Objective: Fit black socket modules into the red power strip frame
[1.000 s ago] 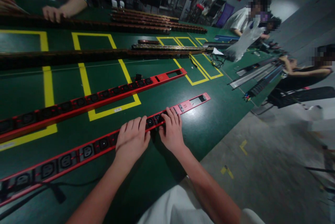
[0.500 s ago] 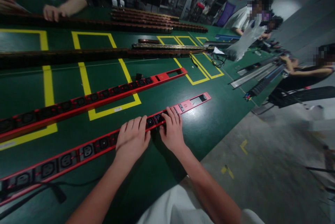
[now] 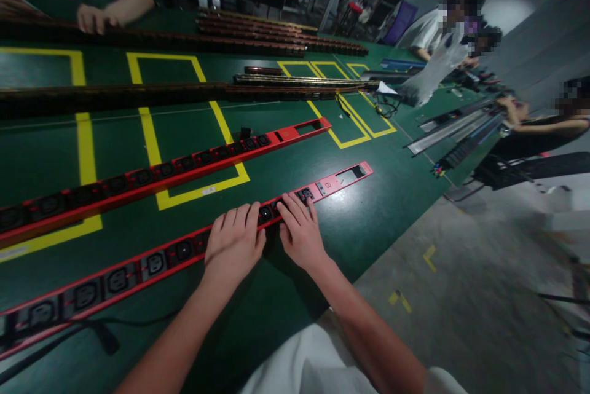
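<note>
A long red power strip (image 3: 166,254) with black sockets slants across the green table in front of me. My left hand (image 3: 235,240) lies over its middle, fingers across the top and thumb at the near side, gripping it. Just to the right, my right hand (image 3: 302,228) has its fingers over the sockets and its thumb at the near edge, also gripping the strip. Sockets beneath both hands are partly hidden. The strip's right end, with a rectangular cutout, sticks out past my right hand. A second red power strip (image 3: 157,184) lies farther back, untouched.
Yellow tape (image 3: 203,192) marks rectangles on the green table (image 3: 369,222). Dark long strips (image 3: 258,32) lie toward the back. A black cable (image 3: 108,338) rests at the near left. A co-worker's hand (image 3: 94,18) is across the table; others work at right near metal profiles (image 3: 437,136).
My right hand has shifted slightly left along the power strip, uncovering a socket near its right end. My left hand stays where it was.
</note>
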A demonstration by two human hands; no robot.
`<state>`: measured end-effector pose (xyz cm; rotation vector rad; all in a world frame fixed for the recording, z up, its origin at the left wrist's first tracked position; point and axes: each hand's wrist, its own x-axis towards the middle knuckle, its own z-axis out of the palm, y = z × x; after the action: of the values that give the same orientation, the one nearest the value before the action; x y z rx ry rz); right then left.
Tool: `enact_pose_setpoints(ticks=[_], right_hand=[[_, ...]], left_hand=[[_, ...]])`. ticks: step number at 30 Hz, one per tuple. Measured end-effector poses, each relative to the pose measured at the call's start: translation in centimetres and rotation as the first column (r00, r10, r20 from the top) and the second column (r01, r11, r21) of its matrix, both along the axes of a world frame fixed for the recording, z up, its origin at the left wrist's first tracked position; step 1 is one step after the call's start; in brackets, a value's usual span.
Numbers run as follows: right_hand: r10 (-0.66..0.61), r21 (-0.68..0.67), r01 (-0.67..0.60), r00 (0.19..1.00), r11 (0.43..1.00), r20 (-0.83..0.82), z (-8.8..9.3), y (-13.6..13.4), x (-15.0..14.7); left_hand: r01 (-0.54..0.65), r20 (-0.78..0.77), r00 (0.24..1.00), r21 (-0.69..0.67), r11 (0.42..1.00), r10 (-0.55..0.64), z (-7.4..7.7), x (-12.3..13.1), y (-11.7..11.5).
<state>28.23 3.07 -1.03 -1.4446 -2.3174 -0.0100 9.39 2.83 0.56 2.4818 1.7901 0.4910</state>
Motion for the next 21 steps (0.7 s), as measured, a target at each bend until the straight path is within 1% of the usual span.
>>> enact_pose_setpoints(ticks=[5,10,21], right_hand=[[-0.01,-0.025,0.011,1.0,1.0,0.028,0.23,0.04,-0.11],[-0.004,-0.014,0.005,1.0,1.0,0.017,0.23,0.1,-0.1],[0.0,-0.006,0.0,1.0,1.0,0.009,0.27,0.14,-0.11]], left_hand=[[-0.002,0.0,1.0,0.004,1.0,0.002,-0.07,-0.05,0.0],[-0.002,-0.008,1.0,0.017,1.0,0.002,-0.05,0.0,0.09],[-0.002,-0.011,1.0,-0.003,1.0,0.002,0.16,0.01,0.09]])
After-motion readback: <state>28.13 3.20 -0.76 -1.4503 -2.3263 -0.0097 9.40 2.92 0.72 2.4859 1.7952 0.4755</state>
